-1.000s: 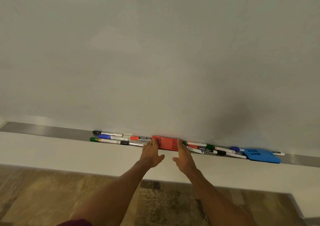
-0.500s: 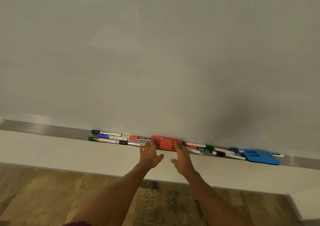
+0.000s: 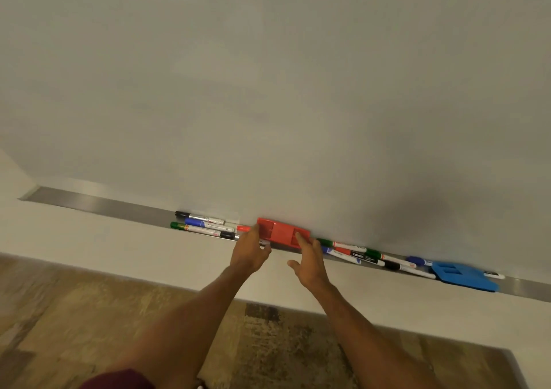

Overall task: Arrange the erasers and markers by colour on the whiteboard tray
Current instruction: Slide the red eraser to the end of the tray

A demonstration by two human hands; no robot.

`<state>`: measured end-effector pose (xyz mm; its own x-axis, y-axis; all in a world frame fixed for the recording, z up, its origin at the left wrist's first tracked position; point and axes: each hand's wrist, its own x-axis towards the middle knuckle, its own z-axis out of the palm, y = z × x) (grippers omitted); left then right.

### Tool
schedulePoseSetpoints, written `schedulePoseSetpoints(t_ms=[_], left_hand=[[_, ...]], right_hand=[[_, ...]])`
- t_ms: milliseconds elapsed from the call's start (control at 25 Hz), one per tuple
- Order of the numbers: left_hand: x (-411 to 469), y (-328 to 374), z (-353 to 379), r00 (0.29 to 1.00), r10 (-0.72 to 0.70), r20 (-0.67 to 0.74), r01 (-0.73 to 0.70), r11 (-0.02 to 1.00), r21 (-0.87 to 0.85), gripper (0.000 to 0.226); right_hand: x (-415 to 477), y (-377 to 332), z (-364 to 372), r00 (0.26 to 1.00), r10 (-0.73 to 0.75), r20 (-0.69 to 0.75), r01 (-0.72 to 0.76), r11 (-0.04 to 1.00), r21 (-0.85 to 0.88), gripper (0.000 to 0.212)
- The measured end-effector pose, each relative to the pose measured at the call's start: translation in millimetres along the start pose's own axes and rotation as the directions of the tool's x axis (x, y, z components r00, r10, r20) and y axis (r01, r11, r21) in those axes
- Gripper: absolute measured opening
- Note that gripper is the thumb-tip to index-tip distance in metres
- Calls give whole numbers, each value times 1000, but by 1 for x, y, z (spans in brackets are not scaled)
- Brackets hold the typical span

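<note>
Since the red eraser (image 3: 283, 233) lay on the tray (image 3: 89, 205) amid mixed markers (image 3: 357, 254), hands bracketed it, likely to shift it: right hand (image 3: 308, 265) straight-fingered on one end; left hand (image 3: 249, 253) opposite, grip indeterminate.

Red eraser (image 3: 283, 233) lies on the tray (image 3: 89, 206) amid markers (image 3: 366, 256), blue eraser (image 3: 465, 276) at right.

A large pale grey whiteboard (image 3: 268, 90) fills most of the view, evenly and softly lit, with a dim grey shadow (image 3: 417, 218) on its lower right part. Under it runs a plain cream wall (image 3: 119, 248), and the same cream wall shows at the far left edge. The floor (image 3: 74, 314) has a brown wood-like pattern with a darker mottled patch (image 3: 262, 314) near the middle.
</note>
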<state>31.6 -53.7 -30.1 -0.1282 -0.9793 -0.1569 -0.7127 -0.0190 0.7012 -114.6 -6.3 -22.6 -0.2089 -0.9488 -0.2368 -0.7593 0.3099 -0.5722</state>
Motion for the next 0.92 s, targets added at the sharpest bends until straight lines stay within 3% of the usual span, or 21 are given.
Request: schedulePoseSetpoints(t_ms=[480, 920], left_hand=[[20, -101, -124, 976, -101, -195, 124, 986, 113, 37], [45, -193, -226, 928, -224, -298, 246, 968, 38, 31]], right_hand=[[22, -127, 78, 980, -119, 156, 102, 988, 115, 73], [44, -245, 160, 949, -185, 256, 152, 978, 144, 72]])
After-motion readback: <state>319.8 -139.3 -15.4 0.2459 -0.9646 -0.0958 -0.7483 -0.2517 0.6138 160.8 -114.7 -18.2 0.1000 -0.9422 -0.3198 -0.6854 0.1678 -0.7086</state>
